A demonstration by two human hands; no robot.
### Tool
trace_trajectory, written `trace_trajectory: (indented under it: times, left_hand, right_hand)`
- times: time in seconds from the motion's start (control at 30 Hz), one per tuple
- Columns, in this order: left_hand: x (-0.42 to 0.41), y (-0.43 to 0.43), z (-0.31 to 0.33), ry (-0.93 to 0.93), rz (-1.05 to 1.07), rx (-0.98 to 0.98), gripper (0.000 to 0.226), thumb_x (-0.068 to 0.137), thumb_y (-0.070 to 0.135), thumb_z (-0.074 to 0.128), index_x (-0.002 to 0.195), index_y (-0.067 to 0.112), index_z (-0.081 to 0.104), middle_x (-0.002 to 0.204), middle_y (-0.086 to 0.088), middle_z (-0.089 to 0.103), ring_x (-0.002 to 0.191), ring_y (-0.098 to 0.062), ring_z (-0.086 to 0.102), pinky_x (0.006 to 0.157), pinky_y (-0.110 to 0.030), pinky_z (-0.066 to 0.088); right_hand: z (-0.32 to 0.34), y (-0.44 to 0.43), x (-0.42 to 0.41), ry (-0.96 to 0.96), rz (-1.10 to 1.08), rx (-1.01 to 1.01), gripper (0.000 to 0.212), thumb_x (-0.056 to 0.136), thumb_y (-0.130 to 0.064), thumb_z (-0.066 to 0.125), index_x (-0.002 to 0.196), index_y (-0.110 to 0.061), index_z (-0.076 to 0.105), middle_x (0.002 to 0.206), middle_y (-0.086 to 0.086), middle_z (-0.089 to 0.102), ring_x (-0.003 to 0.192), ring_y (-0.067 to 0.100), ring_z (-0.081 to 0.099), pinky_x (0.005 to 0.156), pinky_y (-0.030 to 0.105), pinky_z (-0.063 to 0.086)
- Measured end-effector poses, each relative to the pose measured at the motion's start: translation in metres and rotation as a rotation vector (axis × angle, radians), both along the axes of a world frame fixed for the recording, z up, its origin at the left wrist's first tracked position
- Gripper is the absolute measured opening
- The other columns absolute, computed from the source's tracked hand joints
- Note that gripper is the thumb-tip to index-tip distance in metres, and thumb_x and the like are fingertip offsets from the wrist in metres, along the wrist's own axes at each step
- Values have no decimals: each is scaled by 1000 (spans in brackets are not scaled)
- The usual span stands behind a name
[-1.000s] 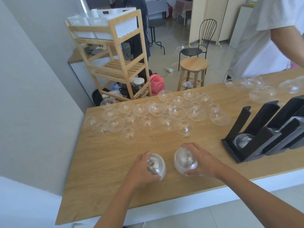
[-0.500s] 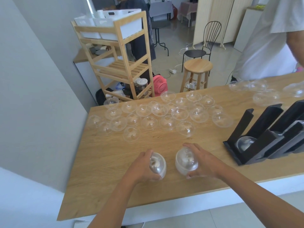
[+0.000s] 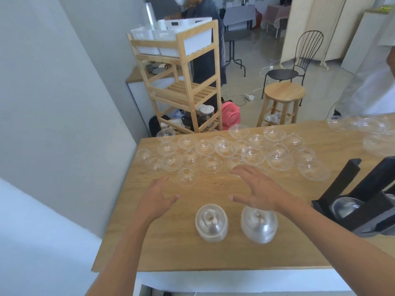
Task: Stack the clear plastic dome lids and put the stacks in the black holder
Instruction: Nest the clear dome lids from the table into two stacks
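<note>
Bare left hand and bare right hand on bare forearms

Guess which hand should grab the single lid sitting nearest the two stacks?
Probably the left hand. It is open, and its fingertips lie just beside that lid. The right hand, also open, is farther from it.
</note>
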State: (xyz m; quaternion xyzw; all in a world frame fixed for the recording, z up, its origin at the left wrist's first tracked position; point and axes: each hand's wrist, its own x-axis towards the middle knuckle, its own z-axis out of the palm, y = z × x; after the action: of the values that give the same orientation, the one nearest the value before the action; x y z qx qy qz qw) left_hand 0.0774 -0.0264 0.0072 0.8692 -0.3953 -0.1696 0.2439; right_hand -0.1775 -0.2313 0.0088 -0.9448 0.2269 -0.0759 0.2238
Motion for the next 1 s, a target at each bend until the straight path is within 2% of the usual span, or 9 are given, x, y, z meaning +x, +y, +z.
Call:
trace_trajectory:
  times: [0.07,0.2,0.3,0.5,0.73,1.0]
  left_hand:
    - [15,7,6,-47,41,29,75,83,30,77,147,16,40,149,-7,41,136,-23,40,110,-33,33]
    - [54,18,17,-142,104,157,83,80,33,79,149,20,35,150,-8,36,136,-29,34,108,-36,34]
    - [91,21,19,-152,108,226,86,79,33,79,150,22,30,150,-7,31,135,-28,30,103,-40,39]
    - [172,3,12,-160,52,321,78,80,31,75,144,18,34,142,-10,36,130,-29,33,98,-42,45]
    - [239,-37,-3,-121,4,333,75,84,32,69,147,18,30,141,-12,36,130,-31,33,98,-42,43]
    - [276,-70,-24,-73,-7,314,76,81,21,68,146,24,29,142,-9,32,129,-30,30,96,-40,43]
  right_hand:
    - [4,0,25,29,60,-6,81,80,-75,53,148,-38,30,155,-10,30,141,12,27,108,30,29]
    - [8,6,82,111,132,-3,80,83,-65,61,149,-31,33,156,-5,31,141,16,27,112,38,33]
    - [9,10,129,163,154,-7,79,83,-61,64,149,-30,34,155,-5,31,141,19,30,112,40,34]
    - [3,23,225,244,132,-23,79,83,-60,65,149,-28,34,153,-1,35,139,22,33,110,40,35]
    - [-5,28,317,257,82,-2,79,83,-61,65,148,-26,37,152,0,38,137,24,37,109,40,37]
    - [1,-16,372,270,-53,-10,72,87,-59,61,147,-24,42,154,4,37,141,27,31,113,46,34]
